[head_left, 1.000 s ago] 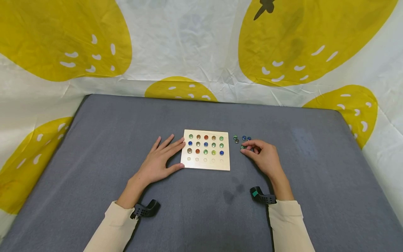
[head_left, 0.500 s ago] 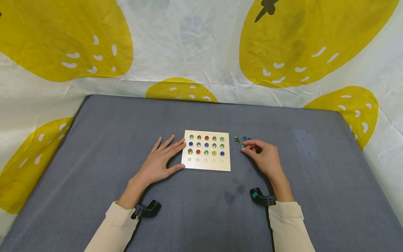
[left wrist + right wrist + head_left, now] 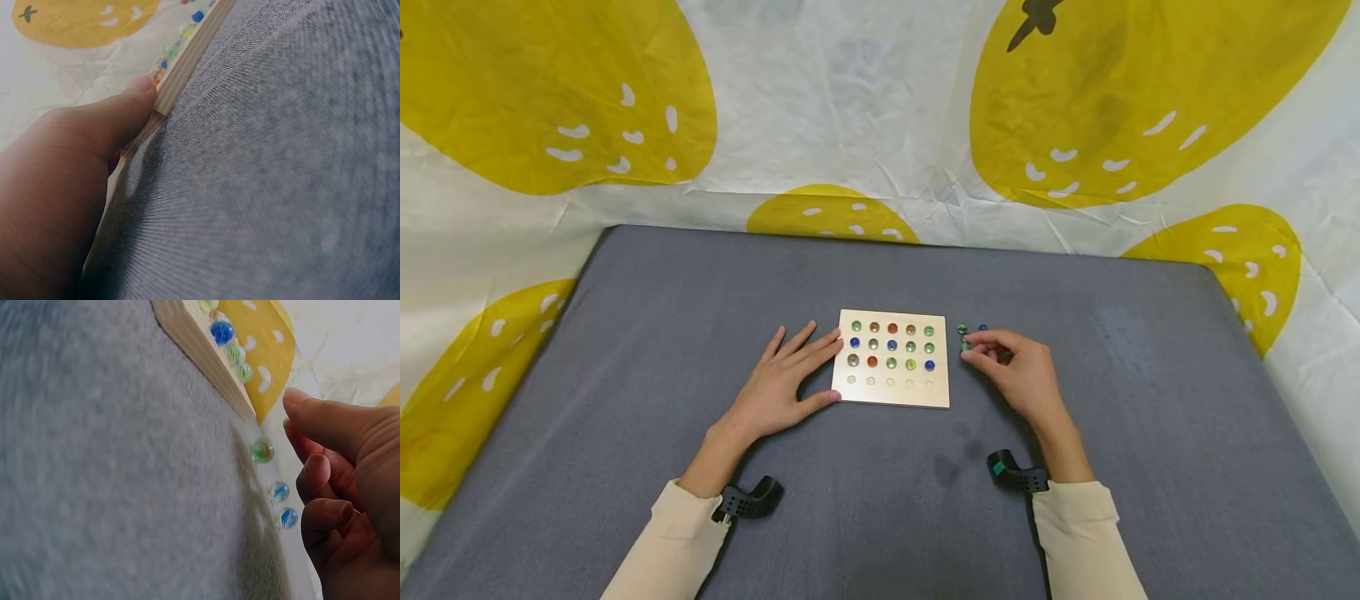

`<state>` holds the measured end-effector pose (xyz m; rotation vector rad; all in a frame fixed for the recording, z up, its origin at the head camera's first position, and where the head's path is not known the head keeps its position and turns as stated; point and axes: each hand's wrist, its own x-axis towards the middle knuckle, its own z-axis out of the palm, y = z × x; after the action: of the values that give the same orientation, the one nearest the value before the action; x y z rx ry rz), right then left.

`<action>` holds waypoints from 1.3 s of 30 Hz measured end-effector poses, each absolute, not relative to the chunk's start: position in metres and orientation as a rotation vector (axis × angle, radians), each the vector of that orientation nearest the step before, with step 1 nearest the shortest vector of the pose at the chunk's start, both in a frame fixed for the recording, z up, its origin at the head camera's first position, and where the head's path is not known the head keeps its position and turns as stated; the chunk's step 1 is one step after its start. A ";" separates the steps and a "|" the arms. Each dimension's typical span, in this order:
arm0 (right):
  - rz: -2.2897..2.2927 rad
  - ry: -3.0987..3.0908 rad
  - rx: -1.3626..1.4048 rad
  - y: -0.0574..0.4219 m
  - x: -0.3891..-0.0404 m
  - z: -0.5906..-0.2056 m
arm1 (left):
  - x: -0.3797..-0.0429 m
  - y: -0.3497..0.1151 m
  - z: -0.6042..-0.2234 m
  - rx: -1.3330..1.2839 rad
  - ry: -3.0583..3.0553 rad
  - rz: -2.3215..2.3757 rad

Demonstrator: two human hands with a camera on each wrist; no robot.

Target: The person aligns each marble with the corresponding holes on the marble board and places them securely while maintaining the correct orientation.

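Note:
A light wooden board (image 3: 936,392) holds rows of glass marbles, with a row of bare hollows along its near edge. My left hand (image 3: 786,383) lies with fingers spread at the board's left side; thumb and fingertips touch its edge. In the left wrist view the thumb (image 3: 128,112) rests at the board's corner. To the right of the board, my right hand (image 3: 1018,367) pinches a green marble (image 3: 966,347) between thumb and index finger. The right wrist view hides that marble behind the fingertips. Just beyond lie a loose green marble (image 3: 962,328) and a blue marble (image 3: 982,327).
Grey cloth covers the table (image 3: 880,500). A white curtain (image 3: 850,100) with yellow fruit shapes hangs behind it and at its sides. Black wrist devices sit on both arms. In the right wrist view, a second blue marble (image 3: 288,518) lies beside the first.
My right hand has moved left toward the board with the green marble in its fingertips, now covering part of the loose marbles. The left hand has stayed in place.

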<state>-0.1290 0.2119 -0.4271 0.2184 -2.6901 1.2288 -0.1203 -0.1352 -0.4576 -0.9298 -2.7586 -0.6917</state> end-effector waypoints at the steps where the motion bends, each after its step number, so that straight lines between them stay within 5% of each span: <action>1: 1.240 -2.690 0.224 0.211 -0.129 -0.426 | -0.120 -0.135 -0.458 -0.929 -2.758 -0.690; 39: 1.364 -2.665 0.534 0.143 -0.123 -0.420 | -0.118 -0.135 -0.461 -0.928 -2.746 -0.688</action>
<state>-0.1226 0.1431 -0.4196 0.5338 -2.6653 1.3640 -0.1184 -0.1345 -0.4608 -0.9279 -2.7464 -0.6879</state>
